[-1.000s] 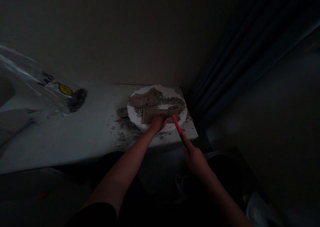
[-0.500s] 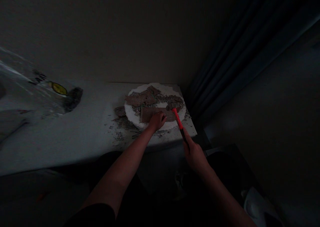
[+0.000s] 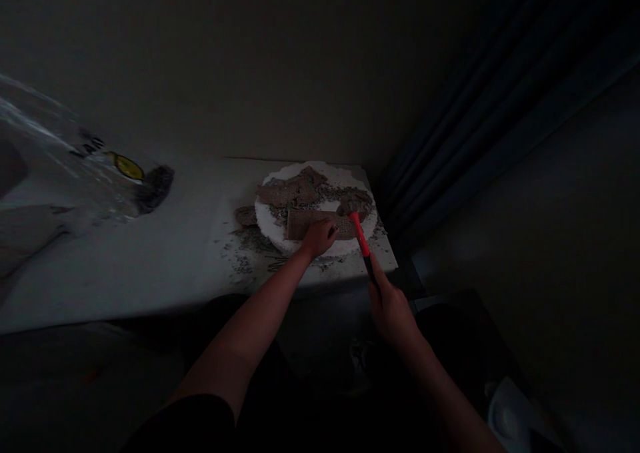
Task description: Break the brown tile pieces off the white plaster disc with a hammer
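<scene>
A round white slab (image 3: 280, 236) lies on the right end of a white table (image 3: 165, 266), in dim light. Brown flat pieces lie on it, with grey crumbs around. My left hand (image 3: 317, 238) rests on the near rectangular brown piece (image 3: 300, 222) and holds it down. My right hand (image 3: 390, 310) grips the dark end of a red-handled hammer (image 3: 361, 240). The hammer's head rests on the right end of that piece.
A clear plastic bag (image 3: 65, 166) with a yellow label and a dark clump lies at the table's left. A dark curtain (image 3: 480, 100) hangs at the right. A small brown fragment (image 3: 245, 215) sits beside the slab. A white object (image 3: 510, 416) lies low right.
The hammer head has stayed on the brown piece, shifting only slightly. My left hand remains on the piece. The view has tilted a little.
</scene>
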`<state>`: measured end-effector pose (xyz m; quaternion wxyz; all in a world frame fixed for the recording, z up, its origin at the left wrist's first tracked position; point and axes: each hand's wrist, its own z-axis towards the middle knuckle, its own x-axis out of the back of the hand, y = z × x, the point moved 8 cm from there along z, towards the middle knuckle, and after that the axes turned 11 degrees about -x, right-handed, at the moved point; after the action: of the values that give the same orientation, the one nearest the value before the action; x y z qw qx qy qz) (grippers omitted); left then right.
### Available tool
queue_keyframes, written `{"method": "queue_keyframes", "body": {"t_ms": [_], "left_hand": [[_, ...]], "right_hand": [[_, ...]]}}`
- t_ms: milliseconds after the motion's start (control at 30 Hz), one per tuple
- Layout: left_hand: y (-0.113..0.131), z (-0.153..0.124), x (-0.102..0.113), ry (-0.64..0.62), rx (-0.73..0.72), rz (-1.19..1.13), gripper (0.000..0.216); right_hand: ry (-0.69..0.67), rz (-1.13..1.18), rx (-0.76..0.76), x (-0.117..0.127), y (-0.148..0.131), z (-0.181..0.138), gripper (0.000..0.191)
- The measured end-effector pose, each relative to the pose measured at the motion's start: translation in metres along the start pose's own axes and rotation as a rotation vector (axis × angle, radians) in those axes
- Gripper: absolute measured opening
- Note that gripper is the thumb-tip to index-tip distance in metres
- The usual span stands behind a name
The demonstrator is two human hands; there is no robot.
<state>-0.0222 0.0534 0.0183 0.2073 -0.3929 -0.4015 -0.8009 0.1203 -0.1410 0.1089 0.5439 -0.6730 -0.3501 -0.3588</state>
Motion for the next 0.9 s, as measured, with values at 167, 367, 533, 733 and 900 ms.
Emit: {"method": "queue_keyframes", "body": {"t_ms": [167,367,533,733,900], "left_hand": [[-0.002,-0.001,0.0,0.003,0.03,-0.009,0.017],[-0.002,-0.001,0.001,0.014,0.014,-0.007,0.017],[-0.002,-0.001,-0.002,-0.006,0.009,-0.008,0.016],[-0.002,-0.001,-0.001,-0.005,0.009,-0.016,0.018],[-0.003,-0.001,-0.002,-0.019,0.022,0.003,0.02]], "right_hand": [[-0.021,-0.061,-0.015,0.002,-0.001,0.001,0.061],[-0.026,-0.071,-0.036,0.002,0.006,0.0,0.061],[0.026,-0.052,-0.017,0.012,0.007,-0.001,0.061],[0.012,-0.037,-0.005,0.01,0.006,-0.001,0.061],[-0.026,-0.081,-0.025,0.006,0.006,0.0,0.061]]}}
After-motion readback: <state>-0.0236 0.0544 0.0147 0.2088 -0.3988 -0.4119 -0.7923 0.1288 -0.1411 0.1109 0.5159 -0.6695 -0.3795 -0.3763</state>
